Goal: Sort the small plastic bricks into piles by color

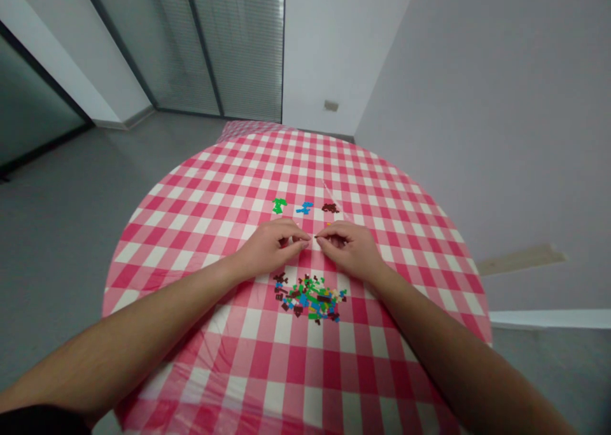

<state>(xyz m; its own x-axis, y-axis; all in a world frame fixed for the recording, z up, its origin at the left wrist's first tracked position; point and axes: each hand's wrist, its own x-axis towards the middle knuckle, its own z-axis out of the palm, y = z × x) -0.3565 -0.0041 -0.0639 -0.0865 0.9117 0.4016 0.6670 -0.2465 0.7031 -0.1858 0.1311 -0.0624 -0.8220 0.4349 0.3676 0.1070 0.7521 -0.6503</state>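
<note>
My left hand (274,247) and my right hand (353,247) face each other over the middle of the table, fingertips a short gap apart. Between the right thumb and forefinger a tiny dark piece (316,236) shows. The left thumb and fingers are pinched together; what they hold, if anything, is too small to make out. Beyond the hands lie a green cluster (279,206), a blue cluster (304,208) and a dark brown cluster (330,208) of small pieces. A bit of yellow (329,224) shows just behind the right hand. Nearer me spreads a mixed pile (310,298) of small coloured pieces.
A red-and-white checked cloth (267,359) covers the round table, with clear, wrinkled film at its near left. Glass partitions (238,47) stand beyond on the left. A pale wall (501,136) rises on the right, with a socket plate (331,105) on the far wall.
</note>
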